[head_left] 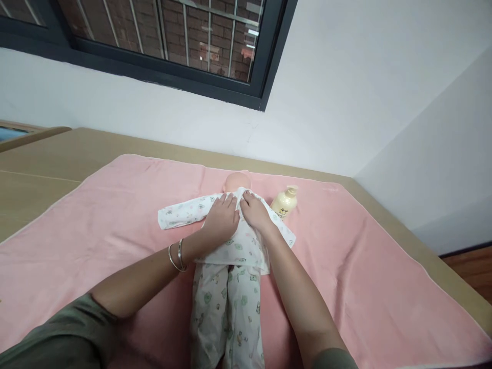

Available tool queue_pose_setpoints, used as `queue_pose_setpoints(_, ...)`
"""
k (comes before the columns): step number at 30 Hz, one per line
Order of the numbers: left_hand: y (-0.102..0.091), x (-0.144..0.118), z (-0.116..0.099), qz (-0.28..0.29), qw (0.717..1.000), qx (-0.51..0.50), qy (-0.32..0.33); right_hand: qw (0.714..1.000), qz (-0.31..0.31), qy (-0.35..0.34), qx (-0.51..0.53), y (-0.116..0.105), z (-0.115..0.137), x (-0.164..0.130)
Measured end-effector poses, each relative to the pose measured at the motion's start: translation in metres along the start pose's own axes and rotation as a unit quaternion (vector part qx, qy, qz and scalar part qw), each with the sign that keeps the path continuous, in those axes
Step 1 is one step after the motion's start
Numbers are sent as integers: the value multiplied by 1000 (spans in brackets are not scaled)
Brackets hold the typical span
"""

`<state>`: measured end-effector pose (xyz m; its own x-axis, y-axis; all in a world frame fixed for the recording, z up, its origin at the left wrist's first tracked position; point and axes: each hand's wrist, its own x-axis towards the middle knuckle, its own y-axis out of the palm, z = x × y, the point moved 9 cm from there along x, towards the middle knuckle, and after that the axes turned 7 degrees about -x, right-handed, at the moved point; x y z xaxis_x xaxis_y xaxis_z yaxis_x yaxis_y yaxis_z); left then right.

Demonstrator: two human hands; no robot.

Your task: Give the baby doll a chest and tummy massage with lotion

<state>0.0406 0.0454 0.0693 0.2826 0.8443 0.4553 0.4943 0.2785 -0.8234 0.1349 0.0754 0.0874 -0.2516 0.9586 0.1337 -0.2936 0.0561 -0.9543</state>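
A baby doll (237, 180) lies on its back on a pink towel (115, 205), head toward the wall. It wears a white printed top (184, 212) and matching printed trousers (226, 307). My left hand (222, 216) rests on the doll's chest, fingers on the top's left front panel near the collar. My right hand (255, 210) sits beside it, fingers pinching the top's right front edge at the neck. Both hands nearly touch at the middle of the chest. Two bangles ring my left wrist (176, 256).
A cream pump bottle (285, 202) lies on the towel just right of the doll's head. The towel covers a tan wooden surface (46, 154) set against a white wall under a dark-framed window (172, 56). A wood floor shows at far right.
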Motion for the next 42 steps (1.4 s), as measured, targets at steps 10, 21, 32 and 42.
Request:
queue_pose_setpoints(10, 3, 16, 28, 49, 997, -30, -57, 990, -11, 70, -126, 5, 26, -23)
queue_pose_setpoints(21, 5, 13, 33, 5, 999, -17, -47, 990, -58, 29, -125, -2, 26, -23)
queue_pose_setpoints(32, 2, 10, 30, -9, 998, -9, -54, 993, -51, 23, -101, 1, 26, -21)
queue_pose_setpoints(42, -9, -1, 5, 16, 999, 30, -24, 999, -33, 4, -8, -6, 0, -9)
